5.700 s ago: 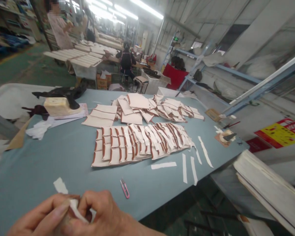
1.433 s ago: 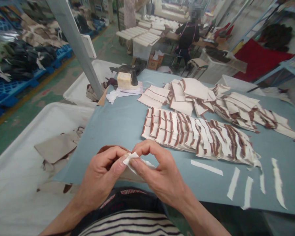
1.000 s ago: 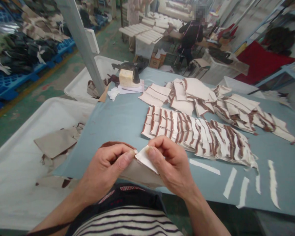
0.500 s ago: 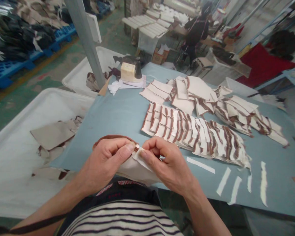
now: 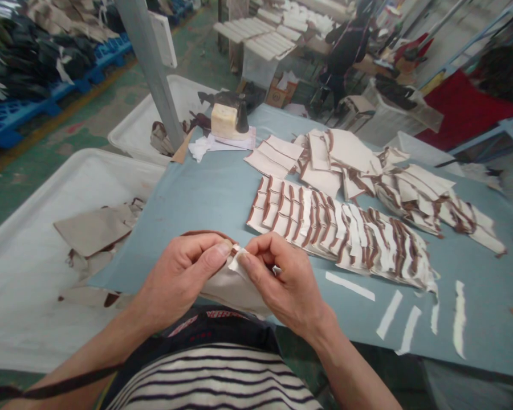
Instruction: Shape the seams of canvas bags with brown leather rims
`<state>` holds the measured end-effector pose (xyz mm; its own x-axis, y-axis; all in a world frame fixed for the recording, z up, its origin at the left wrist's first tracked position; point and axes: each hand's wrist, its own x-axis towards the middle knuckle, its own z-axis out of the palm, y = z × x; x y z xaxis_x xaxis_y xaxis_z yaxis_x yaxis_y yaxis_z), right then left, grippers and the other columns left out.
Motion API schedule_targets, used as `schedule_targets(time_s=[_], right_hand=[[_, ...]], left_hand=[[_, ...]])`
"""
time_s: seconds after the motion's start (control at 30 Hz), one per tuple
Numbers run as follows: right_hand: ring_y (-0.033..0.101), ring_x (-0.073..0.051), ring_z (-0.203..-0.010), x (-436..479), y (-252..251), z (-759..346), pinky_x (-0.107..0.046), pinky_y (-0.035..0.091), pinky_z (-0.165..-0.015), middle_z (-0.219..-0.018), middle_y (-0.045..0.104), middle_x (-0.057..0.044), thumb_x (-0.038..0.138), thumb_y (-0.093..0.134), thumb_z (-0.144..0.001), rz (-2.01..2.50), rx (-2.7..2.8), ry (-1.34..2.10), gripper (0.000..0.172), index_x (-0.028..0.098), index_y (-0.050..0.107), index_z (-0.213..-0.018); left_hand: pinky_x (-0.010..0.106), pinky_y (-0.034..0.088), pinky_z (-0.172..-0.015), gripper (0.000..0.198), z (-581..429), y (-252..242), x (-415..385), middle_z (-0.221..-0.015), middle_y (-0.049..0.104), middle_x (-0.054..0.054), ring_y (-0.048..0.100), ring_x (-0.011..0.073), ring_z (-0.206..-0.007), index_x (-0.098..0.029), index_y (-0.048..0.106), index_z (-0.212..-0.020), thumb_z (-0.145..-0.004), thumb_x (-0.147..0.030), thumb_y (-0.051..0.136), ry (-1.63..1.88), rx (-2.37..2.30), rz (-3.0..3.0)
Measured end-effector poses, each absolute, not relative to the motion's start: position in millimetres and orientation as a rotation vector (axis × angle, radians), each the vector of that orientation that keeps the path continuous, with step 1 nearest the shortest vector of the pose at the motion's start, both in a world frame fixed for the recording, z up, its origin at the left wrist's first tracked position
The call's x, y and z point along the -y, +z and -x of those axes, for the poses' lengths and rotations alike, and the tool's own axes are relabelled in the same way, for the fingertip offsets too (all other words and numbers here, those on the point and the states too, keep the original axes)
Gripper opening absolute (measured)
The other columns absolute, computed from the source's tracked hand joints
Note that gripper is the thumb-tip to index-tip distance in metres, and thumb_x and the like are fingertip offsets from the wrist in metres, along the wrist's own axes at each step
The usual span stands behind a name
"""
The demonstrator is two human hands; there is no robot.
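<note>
A cream fabric piece (image 5: 235, 290) with brown edging hangs over the near table edge, in front of my body. My left hand (image 5: 190, 265) is closed, thumb and fingers pinching the piece at its brown edge. Close beside it, my right hand (image 5: 280, 279) pinches a small white strip end at the same edge; its fingertips almost touch my left thumb. Both hands hide much of the fabric. To the right lies a row of overlapping cream pieces (image 5: 290, 213) with brown edging and white strips. Several loose white strips (image 5: 350, 286) lie on the blue tabletop (image 5: 162, 210).
Behind the row is a heap of cream pieces (image 5: 350, 151). A yellowish block (image 5: 229, 121) rests on papers at the far left. White bins (image 5: 68, 176) holding fabric stand left, beside a grey post (image 5: 154, 74). A person (image 5: 348, 48) in dark clothes is in the background.
My hands stay pinched at the fabric edge, with only a slight shift of the fingers and fabric. The whole view has moved a little.
</note>
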<state>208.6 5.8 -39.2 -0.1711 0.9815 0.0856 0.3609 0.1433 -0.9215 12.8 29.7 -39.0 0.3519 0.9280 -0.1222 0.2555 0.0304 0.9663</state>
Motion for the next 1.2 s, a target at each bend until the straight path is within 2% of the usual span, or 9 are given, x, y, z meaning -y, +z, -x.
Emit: schedule_targets(time_s=[0.27, 0.5, 0.7, 0.8, 0.93, 1.2], right_hand=[[0.048, -0.009, -0.048, -6.5, -45.8, -200.1, -0.022, 0.031, -0.048, -0.061, 0.059, 0.007, 0.029, 0.063, -0.104, 1.326, 1.721, 0.776, 0.015, 0.021, 0.066, -0.091], [0.056, -0.01, -0.05, -4.7, -58.6, -190.1, -0.021, 0.038, -0.051, -0.063, 0.066, 0.005, 0.032, 0.062, -0.104, 1.37, 1.587, 0.816, 0.018, 0.021, 0.065, -0.089], [0.055, -0.011, -0.052, -7.7, -62.2, -191.6, -0.023, 0.038, -0.055, -0.066, 0.066, 0.003, 0.03, 0.061, -0.104, 1.366, 1.719, 0.695, 0.017, 0.02, 0.067, -0.092], [0.053, -0.01, -0.051, -6.9, -62.1, -190.9, -0.023, 0.037, -0.054, -0.064, 0.064, 0.005, 0.032, 0.061, -0.104, 1.377, 1.694, 0.731, 0.018, 0.021, 0.067, -0.092], [0.054, -0.01, -0.051, -4.2, -62.3, -188.9, -0.023, 0.036, -0.053, -0.063, 0.065, 0.005, 0.034, 0.062, -0.103, 1.372, 1.633, 0.808, 0.018, 0.021, 0.066, -0.091], [0.055, -0.012, -0.053, -0.2, -59.6, -191.6, -0.025, 0.037, -0.053, -0.066, 0.066, 0.003, 0.038, 0.062, -0.104, 1.263, 1.654, 0.929, 0.02, 0.021, 0.066, -0.093]], left_hand=[[0.025, 0.04, -0.058, 0.045, -13.8, -43.7, -30.0, -0.071, 0.061, 0.001, 0.052, 0.0155, -0.065, -0.016, 0.068, -0.07, -0.1, -0.048, 0.055, 0.786, -1.167, -1.477], [0.025, 0.04, -0.06, 0.045, -11.5, -52.3, -28.2, -0.072, 0.06, 0.0, 0.051, 0.0154, -0.067, -0.016, 0.069, -0.074, -0.1, -0.05, 0.056, 0.778, -1.185, -1.393], [0.024, 0.039, -0.059, 0.047, -6.5, -59.6, -28.1, -0.071, 0.059, -0.001, 0.05, 0.0145, -0.066, -0.016, 0.07, -0.077, -0.103, -0.053, 0.056, 0.77, -1.152, -1.378], [0.024, 0.043, -0.064, 0.044, -3.0, -59.2, -26.8, -0.078, 0.066, 0.0, 0.055, 0.0156, -0.072, -0.016, 0.072, -0.082, -0.104, -0.051, 0.056, 0.775, -1.109, -1.37], [0.026, 0.049, -0.071, 0.031, -4.2, -53.6, -24.8, -0.09, 0.075, 0.003, 0.066, 0.0192, -0.08, -0.016, 0.076, -0.094, -0.096, -0.045, 0.065, 0.736, -1.094, -1.386], [0.025, 0.042, -0.056, 0.021, -12.8, -41.0, -13.6, -0.07, 0.062, -0.002, 0.055, 0.0145, -0.061, -0.02, 0.067, -0.075, -0.09, -0.035, 0.063, 0.868, -1.237, -1.562]])
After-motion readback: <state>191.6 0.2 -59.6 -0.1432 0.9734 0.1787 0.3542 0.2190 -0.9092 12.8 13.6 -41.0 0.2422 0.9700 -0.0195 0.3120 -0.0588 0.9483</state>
